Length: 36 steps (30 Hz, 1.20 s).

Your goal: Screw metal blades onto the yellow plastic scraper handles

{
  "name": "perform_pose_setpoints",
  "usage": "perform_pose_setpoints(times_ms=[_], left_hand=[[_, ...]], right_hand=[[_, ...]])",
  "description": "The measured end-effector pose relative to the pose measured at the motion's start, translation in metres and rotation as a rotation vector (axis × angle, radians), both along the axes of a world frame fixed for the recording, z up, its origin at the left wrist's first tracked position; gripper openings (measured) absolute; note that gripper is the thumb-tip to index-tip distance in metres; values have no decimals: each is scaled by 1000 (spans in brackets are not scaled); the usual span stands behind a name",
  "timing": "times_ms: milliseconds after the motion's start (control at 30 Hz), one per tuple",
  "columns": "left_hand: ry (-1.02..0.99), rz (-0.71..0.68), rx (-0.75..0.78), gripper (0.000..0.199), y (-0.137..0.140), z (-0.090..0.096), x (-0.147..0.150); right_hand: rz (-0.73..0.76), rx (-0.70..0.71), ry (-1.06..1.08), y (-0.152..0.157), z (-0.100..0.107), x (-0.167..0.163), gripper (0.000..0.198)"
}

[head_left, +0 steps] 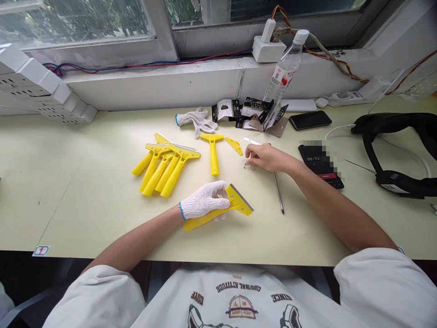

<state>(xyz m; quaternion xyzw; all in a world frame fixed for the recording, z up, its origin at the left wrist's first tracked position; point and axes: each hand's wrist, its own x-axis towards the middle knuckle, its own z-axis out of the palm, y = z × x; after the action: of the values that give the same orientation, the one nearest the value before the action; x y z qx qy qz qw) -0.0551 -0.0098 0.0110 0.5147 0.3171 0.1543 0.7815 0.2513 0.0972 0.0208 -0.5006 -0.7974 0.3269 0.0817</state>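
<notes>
Just below the middle of the frame, the left hand (pixel 206 200), in a white knitted glove with a blue cuff edge, is closed around a yellow scraper (pixel 235 200), holding it above the tabletop (pixel 102 182) with its handle toward the lower left and its wide, screwed head toward the right. Right of centre, the bare right hand (pixel 268 157) is bent down to the tabletop, fingers curled in and narrow, just beside a few small screws (pixel 244 166); whether one is pinched between the fingertips cannot be told. A screwdriver (pixel 278 196) lies partly hidden under the right wrist, its tip pointing toward the bottom of the frame, and a pale metal strip (pixel 251 140) shows just above the fingers. At the centre, a single yellow handle (pixel 213 155) lies with its crosspiece upward, with a small yellow plate (pixel 234 146) near its right end. Left of that, several assembled scrapers (pixel 167 166) overlap in a cluster. Toward the upper middle lie a loose white glove (pixel 198 120) and black packaging cards (pixel 252 109), with a clear bottle (pixel 283 73) standing behind the cards. Farther right are a dark phone (pixel 310 120), a second phone (pixel 316 159) showing a timer, and a black headband (pixel 392 123).
</notes>
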Motion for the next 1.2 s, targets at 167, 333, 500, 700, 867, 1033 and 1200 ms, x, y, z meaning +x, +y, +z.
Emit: perform_pose_setpoints(times_ms=[167, 333, 500, 700, 867, 1033, 1200], left_hand=[[22, 15, 5, 39, 0, 2, 1], [8, 80, 3, 37, -1, 4, 3], [2, 135, -21, 39, 0, 4, 3], [32, 184, -36, 35, 0, 6, 5], [54, 195, -26, 37, 0, 8, 7], [78, 200, -13, 38, 0, 8, 6], [104, 195, -7, 36, -1, 11, 7]], right_hand=[[-4, 6, 44, 2, 7, 4, 10], [82, 152, 116, -25, 28, -20, 10], [384, 325, 150, -72, 48, -53, 8], [490, 553, -124, -87, 37, -65, 18], [508, 610, -196, -89, 37, -67, 16], [541, 726, -245, -96, 38, -71, 23], [576, 879, -307, -99, 30, -77, 28]])
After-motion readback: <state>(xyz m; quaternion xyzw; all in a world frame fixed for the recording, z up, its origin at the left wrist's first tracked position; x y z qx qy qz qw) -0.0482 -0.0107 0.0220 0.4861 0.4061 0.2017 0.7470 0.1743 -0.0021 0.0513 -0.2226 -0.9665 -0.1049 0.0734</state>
